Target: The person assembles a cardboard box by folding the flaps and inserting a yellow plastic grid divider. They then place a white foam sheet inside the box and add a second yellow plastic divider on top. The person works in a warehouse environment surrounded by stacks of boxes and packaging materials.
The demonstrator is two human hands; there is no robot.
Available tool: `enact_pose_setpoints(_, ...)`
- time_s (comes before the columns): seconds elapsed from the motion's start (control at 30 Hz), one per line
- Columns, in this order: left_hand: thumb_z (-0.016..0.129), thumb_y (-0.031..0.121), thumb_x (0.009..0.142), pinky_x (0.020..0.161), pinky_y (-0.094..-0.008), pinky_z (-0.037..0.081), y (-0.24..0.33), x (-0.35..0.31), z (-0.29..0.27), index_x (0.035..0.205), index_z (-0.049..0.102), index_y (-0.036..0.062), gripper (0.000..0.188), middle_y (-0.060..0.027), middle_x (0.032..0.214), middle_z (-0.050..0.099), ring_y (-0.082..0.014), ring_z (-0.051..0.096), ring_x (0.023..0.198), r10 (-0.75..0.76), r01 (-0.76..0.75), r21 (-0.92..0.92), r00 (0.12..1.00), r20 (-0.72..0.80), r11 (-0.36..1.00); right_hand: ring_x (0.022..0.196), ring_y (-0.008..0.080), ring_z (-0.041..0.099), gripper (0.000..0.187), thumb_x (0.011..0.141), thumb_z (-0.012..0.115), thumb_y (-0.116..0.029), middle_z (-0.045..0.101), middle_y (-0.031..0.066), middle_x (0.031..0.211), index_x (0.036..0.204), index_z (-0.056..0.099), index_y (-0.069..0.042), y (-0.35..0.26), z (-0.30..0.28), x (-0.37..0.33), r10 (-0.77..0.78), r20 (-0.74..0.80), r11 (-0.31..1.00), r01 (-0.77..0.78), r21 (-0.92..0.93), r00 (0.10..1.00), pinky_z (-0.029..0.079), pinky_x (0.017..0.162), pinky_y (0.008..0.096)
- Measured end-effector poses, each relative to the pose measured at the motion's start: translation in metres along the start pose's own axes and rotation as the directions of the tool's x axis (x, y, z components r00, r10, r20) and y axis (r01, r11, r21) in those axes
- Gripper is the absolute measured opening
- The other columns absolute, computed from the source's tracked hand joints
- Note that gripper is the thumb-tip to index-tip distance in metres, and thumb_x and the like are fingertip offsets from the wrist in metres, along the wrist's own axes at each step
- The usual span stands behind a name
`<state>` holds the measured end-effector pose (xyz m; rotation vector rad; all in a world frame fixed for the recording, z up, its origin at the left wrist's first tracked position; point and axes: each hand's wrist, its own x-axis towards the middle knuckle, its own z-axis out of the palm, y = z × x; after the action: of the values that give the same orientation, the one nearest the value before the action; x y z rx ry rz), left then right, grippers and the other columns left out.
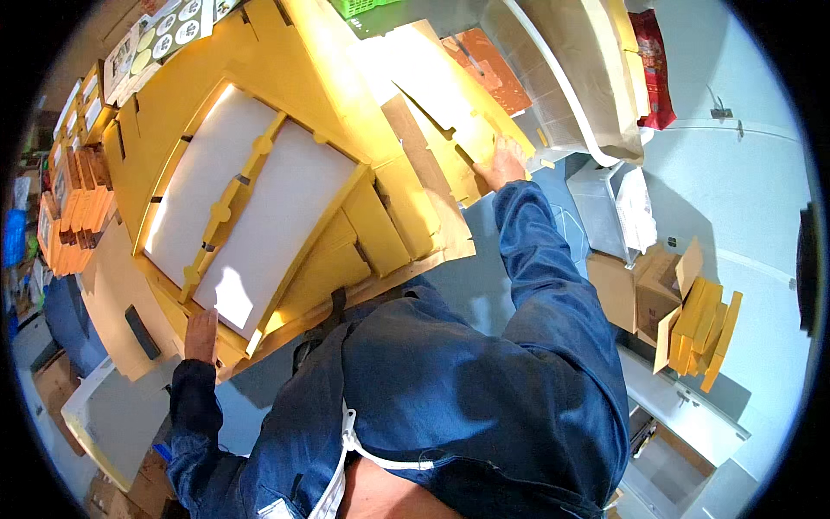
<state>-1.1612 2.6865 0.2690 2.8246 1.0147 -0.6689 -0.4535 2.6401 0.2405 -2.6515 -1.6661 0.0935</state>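
Observation:
A shallow yellow cardboard box (309,238) with white panels inside stands tilted on the worktable in front of me. A notched yellow divider (226,208) runs down its middle. My left hand (201,337) rests at the box's near left corner, its fingers straight and lying against the edge. Farther right, my right hand (503,164) is closed on the near right edge of a flat yellow cardboard sheet (471,108). Its fingers lie on top, and part of the grip is hidden. More flat yellow cardboard (316,268) lies under the box.
Orange boxes (86,199) are stacked at the far left, near sheets of round labels (177,35). A dark oblong object (142,333) lies on the left cardboard. A paper-lined plastic bin (562,78) stands at back right. An open carton (648,290) and yellow flat pieces (702,329) are at right.

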Motion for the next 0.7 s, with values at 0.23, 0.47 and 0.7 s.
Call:
enact_pose_setpoints(0.23,0.068,0.013,0.066,0.07,-0.0436,0.041,0.096,0.062,-0.046,0.076,0.053,0.0061,0.019,-0.0139,0.078,0.054,-0.0333,0.052,0.078,0.065,-0.053,-0.476,0.998,0.01,0.878,0.111,0.0361,0.042,0.081,0.063,0.077,-0.032,0.047,0.0206,0.116,0.126,0.039,0.0,-0.035,-0.055,-0.007,-0.139,-0.257,0.959,0.194,0.204,0.956,0.033,0.097,0.0431)
enact_pose_setpoints(0.47,0.072,0.024,0.069,0.071,-0.0438,0.042,0.209,0.122,-0.08,0.08,0.053,0.0042,0.03,-0.0143,0.081,0.055,-0.0338,0.052,0.082,0.028,-0.204,-0.597,0.956,-0.291,0.776,0.109,0.0343,0.045,0.074,0.064,0.078,-0.023,0.047,0.0198,0.116,0.124,0.041,0.002,-0.115,-0.1,-0.032,-0.377,-0.238,0.784,0.445,0.432,0.895,0.035,0.097,0.0402)
enact_pose_setpoints(0.7,0.053,0.024,0.092,0.085,-0.0331,0.047,0.179,0.124,-0.126,0.121,0.043,-0.0007,0.04,-0.0144,0.114,0.055,-0.0247,0.059,0.096,-0.36,-0.269,-0.771,0.931,-0.056,-0.577,0.117,0.0369,0.04,0.078,0.063,0.077,-0.017,0.043,0.0205,0.123,0.128,0.037,-0.001,-0.175,-0.108,-0.078,-0.734,-0.066,0.563,0.66,0.497,0.676,0.033,0.101,0.0405)
